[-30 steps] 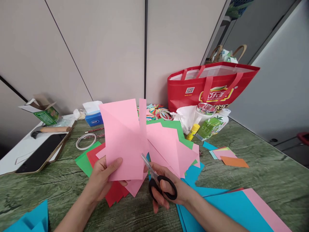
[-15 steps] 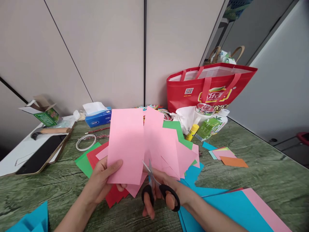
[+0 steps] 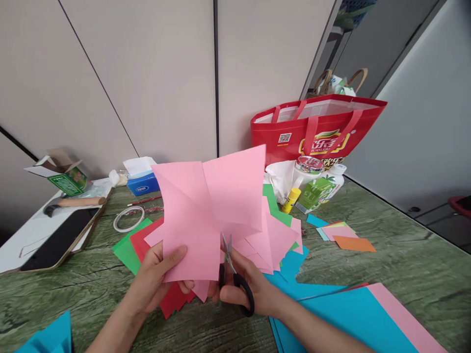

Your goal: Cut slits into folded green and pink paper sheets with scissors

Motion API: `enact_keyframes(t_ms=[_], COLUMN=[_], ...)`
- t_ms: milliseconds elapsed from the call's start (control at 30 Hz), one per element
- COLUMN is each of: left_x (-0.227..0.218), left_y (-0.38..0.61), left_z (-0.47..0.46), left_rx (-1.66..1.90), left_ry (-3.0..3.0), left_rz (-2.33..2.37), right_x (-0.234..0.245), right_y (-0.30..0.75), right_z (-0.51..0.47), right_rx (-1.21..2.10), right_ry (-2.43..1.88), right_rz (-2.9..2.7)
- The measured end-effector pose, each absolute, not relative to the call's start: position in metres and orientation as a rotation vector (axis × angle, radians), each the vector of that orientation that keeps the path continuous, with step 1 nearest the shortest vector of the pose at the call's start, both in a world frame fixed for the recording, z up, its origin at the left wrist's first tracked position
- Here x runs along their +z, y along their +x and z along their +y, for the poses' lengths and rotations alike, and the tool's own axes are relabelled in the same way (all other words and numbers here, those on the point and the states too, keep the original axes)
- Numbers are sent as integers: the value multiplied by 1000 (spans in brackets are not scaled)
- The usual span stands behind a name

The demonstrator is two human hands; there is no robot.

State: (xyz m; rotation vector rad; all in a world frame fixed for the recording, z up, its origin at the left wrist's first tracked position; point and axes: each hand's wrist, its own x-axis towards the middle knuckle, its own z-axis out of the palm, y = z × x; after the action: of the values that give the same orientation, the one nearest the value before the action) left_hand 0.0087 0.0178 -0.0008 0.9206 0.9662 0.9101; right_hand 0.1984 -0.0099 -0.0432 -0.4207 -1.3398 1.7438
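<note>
My left hand [image 3: 162, 269] pinches the lower left of a pink paper sheet [image 3: 187, 215], thumb in front and fingers behind. A crease runs down the sheet's upper middle, and its upper right part flares out to the right with a free lower edge. My right hand [image 3: 246, 284] grips black-handled scissors [image 3: 235, 279]. Their blades point up, slightly apart, at the sheet's right side near that free edge. Whether the blades touch the paper I cannot tell. Behind and below lie more pink sheets [image 3: 279, 235], a red sheet [image 3: 172, 301] and green paper [image 3: 128, 250].
Blue sheets [image 3: 353, 314] spread at the lower right, with small colored slips [image 3: 353, 242] beyond. A yellow glue stick [image 3: 292, 200], a red bag [image 3: 287, 130] and a tissue box [image 3: 143, 182] stand behind. A tape roll [image 3: 128, 219], hammer [image 3: 77, 202] and phone [image 3: 61, 238] lie left.
The pink sheet's upper right part has swung out wider and its crease shows. The scissors have turned more upright, their blades nearer together, and my right fingers have drawn in. My left hand keeps its hold.
</note>
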Motion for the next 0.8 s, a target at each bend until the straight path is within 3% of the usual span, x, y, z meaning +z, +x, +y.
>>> enact_keyframes(t_ms=[800], left_x=[-4], left_y=[20], left_z=[12], left_rx=[827], left_ry=[919], left_rz=[965], right_x=[-33], right_y=[195], right_z=[-11], right_rx=[1595], right_ry=[-728], right_rz=[-1296])
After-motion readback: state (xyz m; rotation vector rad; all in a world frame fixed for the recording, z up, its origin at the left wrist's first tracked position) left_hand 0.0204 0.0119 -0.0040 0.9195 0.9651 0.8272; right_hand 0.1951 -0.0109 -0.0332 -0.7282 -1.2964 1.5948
